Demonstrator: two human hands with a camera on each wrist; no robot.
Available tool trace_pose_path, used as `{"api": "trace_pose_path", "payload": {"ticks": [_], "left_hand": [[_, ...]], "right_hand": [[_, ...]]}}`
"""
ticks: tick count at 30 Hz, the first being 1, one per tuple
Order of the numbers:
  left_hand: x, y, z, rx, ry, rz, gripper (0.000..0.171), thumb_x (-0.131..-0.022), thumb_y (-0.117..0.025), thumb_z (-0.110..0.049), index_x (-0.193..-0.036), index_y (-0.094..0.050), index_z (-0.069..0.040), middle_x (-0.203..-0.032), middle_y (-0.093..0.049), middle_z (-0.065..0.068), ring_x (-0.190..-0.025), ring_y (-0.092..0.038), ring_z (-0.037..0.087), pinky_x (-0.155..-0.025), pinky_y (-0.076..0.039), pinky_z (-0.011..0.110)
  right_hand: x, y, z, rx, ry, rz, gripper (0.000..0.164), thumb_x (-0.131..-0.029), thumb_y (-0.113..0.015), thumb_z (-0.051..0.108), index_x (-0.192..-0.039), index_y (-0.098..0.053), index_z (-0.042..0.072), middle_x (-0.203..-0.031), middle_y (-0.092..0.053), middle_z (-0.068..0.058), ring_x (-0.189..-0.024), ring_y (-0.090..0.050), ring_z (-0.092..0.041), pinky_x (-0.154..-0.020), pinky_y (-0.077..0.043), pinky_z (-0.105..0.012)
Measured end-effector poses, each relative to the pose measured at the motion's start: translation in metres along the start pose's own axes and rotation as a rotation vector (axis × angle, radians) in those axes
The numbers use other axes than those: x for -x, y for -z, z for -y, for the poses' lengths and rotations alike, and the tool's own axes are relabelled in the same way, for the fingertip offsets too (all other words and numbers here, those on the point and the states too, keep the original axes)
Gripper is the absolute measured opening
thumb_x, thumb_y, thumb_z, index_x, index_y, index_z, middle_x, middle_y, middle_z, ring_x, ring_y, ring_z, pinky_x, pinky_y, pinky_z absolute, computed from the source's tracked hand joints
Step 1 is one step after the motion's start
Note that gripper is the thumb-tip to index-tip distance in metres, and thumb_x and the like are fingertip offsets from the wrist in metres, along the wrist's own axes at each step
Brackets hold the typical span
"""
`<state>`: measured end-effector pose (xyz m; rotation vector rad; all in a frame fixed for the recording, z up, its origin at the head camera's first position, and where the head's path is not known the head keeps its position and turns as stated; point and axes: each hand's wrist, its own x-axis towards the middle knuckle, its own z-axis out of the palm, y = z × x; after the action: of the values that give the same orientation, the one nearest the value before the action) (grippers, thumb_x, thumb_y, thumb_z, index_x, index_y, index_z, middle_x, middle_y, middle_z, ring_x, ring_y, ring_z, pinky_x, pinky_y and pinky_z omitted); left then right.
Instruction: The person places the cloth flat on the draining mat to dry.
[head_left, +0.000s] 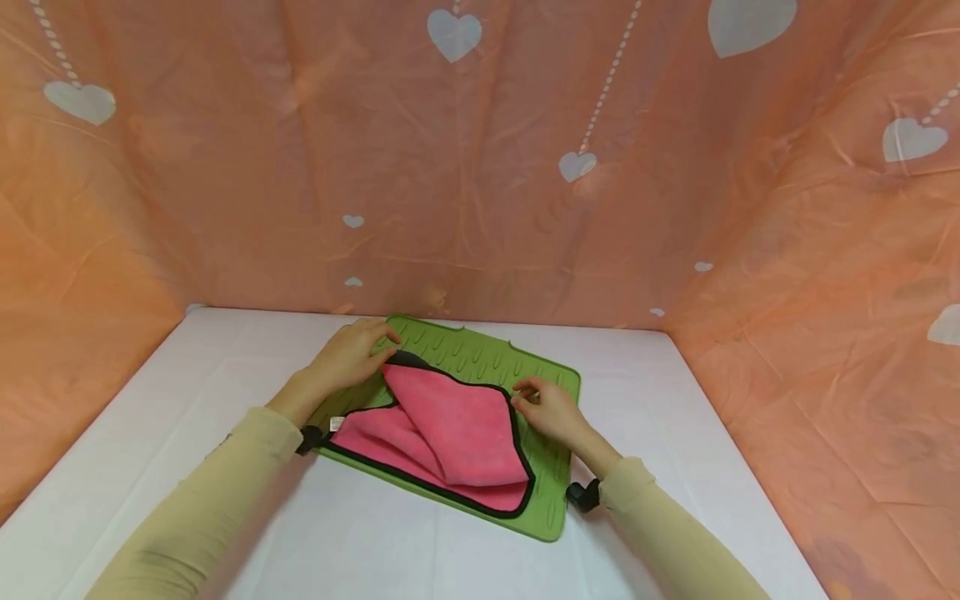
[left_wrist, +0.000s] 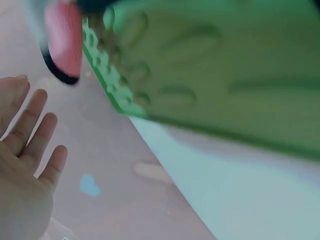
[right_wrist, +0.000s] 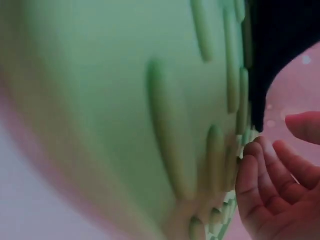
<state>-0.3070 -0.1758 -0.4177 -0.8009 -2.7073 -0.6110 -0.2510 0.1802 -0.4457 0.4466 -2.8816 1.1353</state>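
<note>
A pink cloth point(head_left: 465, 425) with black edging lies partly folded over a green ribbed mat point(head_left: 551, 512). My left hand point(head_left: 348, 354) is at the cloth's upper left corner; in the left wrist view its fingers point(left_wrist: 32, 135) stretch out, spread a little, below a pink flap of the cloth point(left_wrist: 65, 37). By the cloth's right upper corner hovers my right hand point(head_left: 553, 408). The right wrist view shows that hand's fingers point(right_wrist: 272, 195) loosely bent and the thumb apart, just under the dark edge of the cloth point(right_wrist: 280, 40), with nothing gripped.
Under the mat is a white table point(head_left: 360, 533). An orange curtain point(head_left: 480, 208) printed with pale hearts rises behind it and along both sides. A small white tag point(head_left: 337, 423) shows at the cloth's left end. Dark wrist camera pieces point(head_left: 583, 496) sit at both cuffs.
</note>
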Motion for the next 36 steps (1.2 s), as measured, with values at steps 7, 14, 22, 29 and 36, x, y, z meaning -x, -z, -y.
{"api": "trace_pose_path", "payload": {"ticks": [7, 14, 22, 29, 36], "left_hand": [[-0.005, 0.003, 0.02, 0.103, 0.002, 0.056, 0.02, -0.098, -0.067, -0.003, -0.117, -0.072, 0.0, -0.117, -0.071, 0.018, -0.109, -0.067, 0.04, -0.096, -0.051, 0.056], [-0.005, -0.003, 0.037, 0.157, -0.013, 0.163, 0.031, -0.092, -0.065, 0.011, -0.12, -0.071, 0.002, -0.12, -0.071, 0.021, -0.111, -0.067, 0.043, -0.097, -0.052, 0.058], [-0.007, -0.007, 0.039, 0.167, -0.059, 0.135, 0.023, -0.096, -0.064, 0.007, -0.115, -0.074, 0.001, -0.116, -0.072, 0.02, -0.112, -0.066, 0.044, -0.099, -0.051, 0.059], [-0.016, -0.006, 0.031, 0.195, -0.037, 0.091, 0.018, -0.099, -0.062, 0.004, -0.114, -0.072, 0.004, -0.113, -0.072, 0.022, -0.113, -0.066, 0.044, -0.099, -0.05, 0.058], [-0.031, -0.007, 0.018, 0.269, 0.066, 0.104, 0.02, -0.109, -0.052, -0.008, -0.123, -0.062, 0.003, -0.118, -0.069, 0.025, -0.105, -0.067, 0.038, -0.089, -0.052, 0.052]], "right_hand": [[-0.02, -0.003, -0.003, -0.004, -0.002, 0.036, 0.029, -0.098, -0.07, 0.013, -0.122, -0.069, -0.001, -0.103, -0.075, -0.008, -0.098, -0.073, -0.029, -0.089, -0.056, -0.045], [-0.034, -0.006, 0.004, 0.045, 0.032, 0.089, 0.029, -0.094, -0.075, 0.014, -0.119, -0.071, 0.0, -0.093, -0.075, -0.004, -0.092, -0.071, -0.021, -0.088, -0.055, -0.04], [-0.041, -0.01, 0.005, 0.086, -0.012, 0.097, 0.02, -0.093, -0.077, 0.012, -0.11, -0.076, 0.002, -0.093, -0.074, -0.006, -0.085, -0.066, -0.016, -0.078, -0.055, -0.035], [-0.039, -0.007, 0.005, 0.085, 0.008, 0.042, 0.012, -0.093, -0.074, 0.006, -0.102, -0.078, 0.0, -0.094, -0.076, -0.011, -0.09, -0.071, -0.025, -0.08, -0.057, -0.038], [-0.028, 0.013, -0.007, 0.087, 0.009, -0.166, 0.009, -0.091, -0.073, 0.005, -0.099, -0.077, 0.002, -0.087, -0.073, -0.008, -0.079, -0.068, -0.022, -0.075, -0.055, -0.039]]}}
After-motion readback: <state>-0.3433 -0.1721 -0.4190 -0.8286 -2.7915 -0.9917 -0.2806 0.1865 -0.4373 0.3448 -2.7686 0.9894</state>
